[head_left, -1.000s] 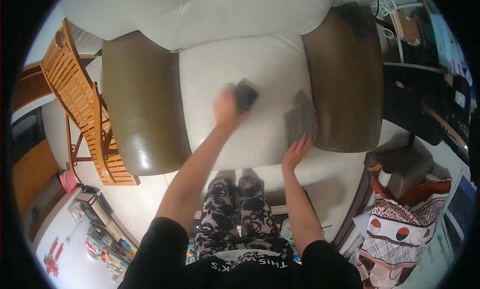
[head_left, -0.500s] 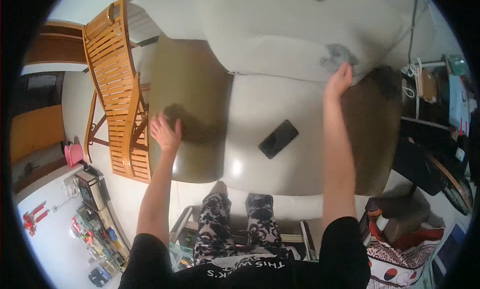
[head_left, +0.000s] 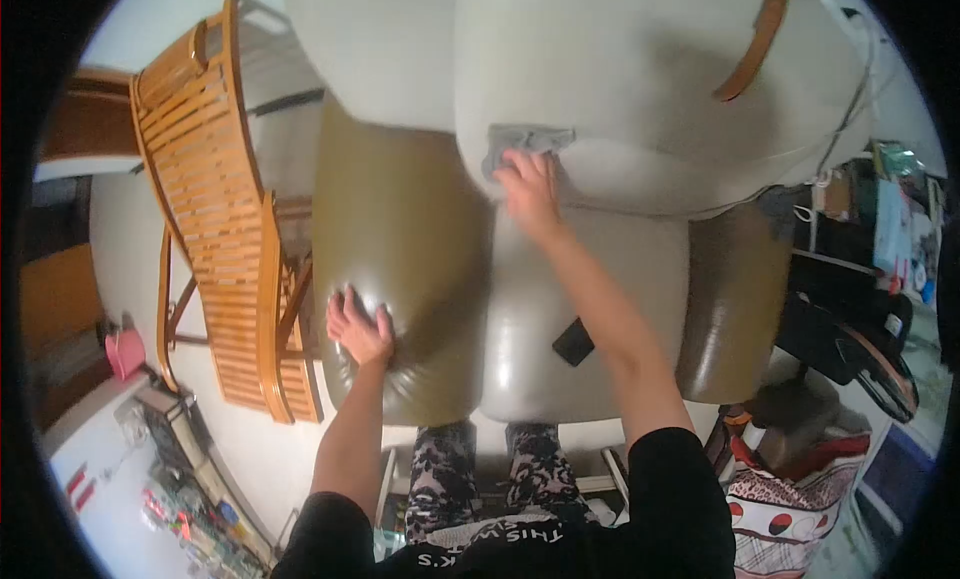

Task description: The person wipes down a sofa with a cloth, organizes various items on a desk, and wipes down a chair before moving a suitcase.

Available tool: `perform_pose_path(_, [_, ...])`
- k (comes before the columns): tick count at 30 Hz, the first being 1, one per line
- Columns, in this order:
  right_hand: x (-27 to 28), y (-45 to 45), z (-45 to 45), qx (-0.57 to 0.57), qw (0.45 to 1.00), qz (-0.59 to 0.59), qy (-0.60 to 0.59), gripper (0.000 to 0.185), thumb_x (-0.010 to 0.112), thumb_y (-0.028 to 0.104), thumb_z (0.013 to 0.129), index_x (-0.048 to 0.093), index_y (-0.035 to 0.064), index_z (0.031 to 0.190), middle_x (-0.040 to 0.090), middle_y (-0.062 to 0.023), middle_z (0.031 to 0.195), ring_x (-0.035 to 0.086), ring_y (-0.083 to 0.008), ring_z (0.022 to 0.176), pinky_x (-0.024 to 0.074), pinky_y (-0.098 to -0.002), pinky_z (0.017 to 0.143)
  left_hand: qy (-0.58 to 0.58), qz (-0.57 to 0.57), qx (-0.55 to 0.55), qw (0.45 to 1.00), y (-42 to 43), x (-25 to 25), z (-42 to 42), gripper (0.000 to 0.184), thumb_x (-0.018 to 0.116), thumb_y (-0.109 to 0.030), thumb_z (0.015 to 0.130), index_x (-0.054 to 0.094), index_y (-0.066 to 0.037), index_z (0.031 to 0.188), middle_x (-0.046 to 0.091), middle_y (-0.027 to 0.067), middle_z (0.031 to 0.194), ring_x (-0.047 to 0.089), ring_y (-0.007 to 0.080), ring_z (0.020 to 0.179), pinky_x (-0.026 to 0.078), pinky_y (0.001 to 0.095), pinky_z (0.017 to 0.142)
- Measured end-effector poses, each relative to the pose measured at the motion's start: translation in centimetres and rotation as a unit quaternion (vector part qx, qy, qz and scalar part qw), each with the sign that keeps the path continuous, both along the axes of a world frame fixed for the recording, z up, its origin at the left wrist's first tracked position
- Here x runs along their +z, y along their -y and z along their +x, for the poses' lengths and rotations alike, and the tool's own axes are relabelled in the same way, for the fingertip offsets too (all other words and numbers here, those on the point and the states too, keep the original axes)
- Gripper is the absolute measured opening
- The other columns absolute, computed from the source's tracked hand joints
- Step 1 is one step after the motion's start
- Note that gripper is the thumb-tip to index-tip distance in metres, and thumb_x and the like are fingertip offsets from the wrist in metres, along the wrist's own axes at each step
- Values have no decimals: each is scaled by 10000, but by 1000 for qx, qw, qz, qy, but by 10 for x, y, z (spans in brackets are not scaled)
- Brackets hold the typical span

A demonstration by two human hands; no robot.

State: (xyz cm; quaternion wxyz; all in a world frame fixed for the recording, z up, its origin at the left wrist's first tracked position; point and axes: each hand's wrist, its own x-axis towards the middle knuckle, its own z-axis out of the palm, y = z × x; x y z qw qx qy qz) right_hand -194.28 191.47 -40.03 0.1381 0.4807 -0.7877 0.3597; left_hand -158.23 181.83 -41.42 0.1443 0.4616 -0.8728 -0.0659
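Observation:
A crumpled grey cloth [head_left: 522, 144] lies against the lower part of the pale sofa backrest [head_left: 600, 89]. My right hand [head_left: 530, 191] presses on it with bent fingers, gripping its lower edge. On the olive-brown sofa section [head_left: 400, 209], my left hand [head_left: 360, 326] rests flat with its fingers spread, and the surface creases beneath it. A dark phone [head_left: 573, 343] lies on the pale seat [head_left: 535, 299], partly hidden by my right forearm.
A slatted wooden folding chair [head_left: 215, 219] stands close on the left, with a pink bucket [head_left: 125, 353] behind it. A brown strap [head_left: 757, 44] hangs over the backrest. At the right are a black item [head_left: 840, 329] and a patterned bag [head_left: 790, 509].
My right hand and the cloth have moved left across the backrest. My left hand has come down onto the olive-brown section. The view has shifted, showing more of the strap.

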Motion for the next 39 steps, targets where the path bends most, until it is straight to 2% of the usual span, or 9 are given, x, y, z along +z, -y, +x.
perform_pose_path(2, [22,-18,-35,33,987,100,-121,154,567,92,776,631,91,916,551,-93,1117,485,-311,1083,380,-500,924,-8,-6,-3,1000,2,-5,3,676,567,-372,774,392,-83,1359,363,228,1368,301,391,1292,180,530,1066])
perform_pose_path(4, [101,-20,-74,-189,951,65,236,159,545,102,825,623,89,963,551,-128,1130,486,-328,1094,383,-492,921,4,-3,3,1000,1,-7,4,673,559,-391,778,392,-86,1354,350,214,1382,285,382,1306,177,533,1068])
perform_pose_path(6, [90,-64,-151,-233,962,-17,-140,291,556,52,797,564,77,1086,518,-204,1168,453,-378,1131,340,-506,965,2,-3,2,1000,2,-9,8,672,558,-394,779,390,-88,1353,347,208,1385,280,378,1311,176,535,1069])
perform_pose_path(9, [140,-112,-211,-290,941,-12,-175,359,535,13,796,522,60,1152,462,-223,1249,386,-387,1221,274,-507,1036,4,7,14,1000,4,-14,6,675,568,-382,772,385,-92,1353,334,194,1397,265,373,1320,170,538,1072])
perform_pose_path(19, [194,61,-136,-165,960,8,-227,345,524,7,830,565,25,1172,532,-179,1252,495,-347,1160,318,-479,1018,15,87,35,996,3,-5,10,707,623,-380,728,399,-105,1340,318,173,1396,248,368,1317,152,559,1079])
perform_pose_path(22, [217,110,-127,-58,988,-140,27,347,524,-41,816,577,30,1151,564,-149,1200,544,-322,1099,427,-400,933,10,94,36,995,5,-8,13,730,642,-384,724,383,-117,1353,304,181,1403,233,375,1323,151,557,1075])
perform_pose_path(30, [267,62,-188,-132,947,110,-273,395,598,100,836,549,42,1224,489,-176,1324,458,-362,1226,360,-438,1025,5,163,54,985,6,-7,18,750,679,-394,713,376,-144,1352,305,175,1399,229,375,1322,141,568,1068])
perform_pose_path(34, [240,59,-249,-143,952,27,-268,397,554,173,887,542,28,1257,466,-174,1372,434,-359,1263,334,-420,1050,2,162,52,985,8,-5,17,753,699,-383,692,386,-150,1335,322,157,1377,246,359,1310,156,555,1061])
perform_pose_path(39, [308,194,-198,-56,998,11,-36,351,487,209,945,578,23,1229,586,-181,1236,533,-305,1176,383,-345,1009,-19,180,44,982,12,5,16,772,730,-369,660,394,-165,1325,338,146,1356,271,328,1300,188,532,1041])
